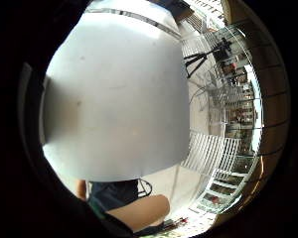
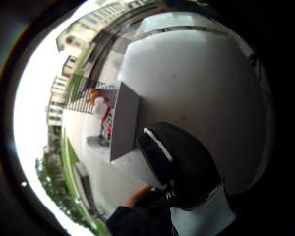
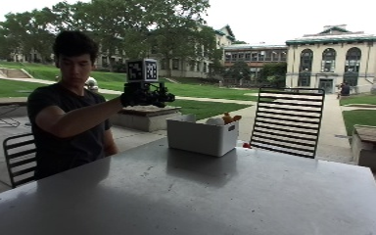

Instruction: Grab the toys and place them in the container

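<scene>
We see the gloved right hand point(image 3: 146, 96) raised above the tabletop point(image 3: 194, 196), just beside the white container point(image 3: 201, 137). Toys point(image 3: 228, 118) poke over its rim. We cannot tell how its fingers stand.

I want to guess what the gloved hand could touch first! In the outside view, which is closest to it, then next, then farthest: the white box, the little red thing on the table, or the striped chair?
1. The white box, just below and beside the gloved hand.
2. The little red thing, on the table past the box's far end.
3. The striped chair, behind the table's far side.
</scene>
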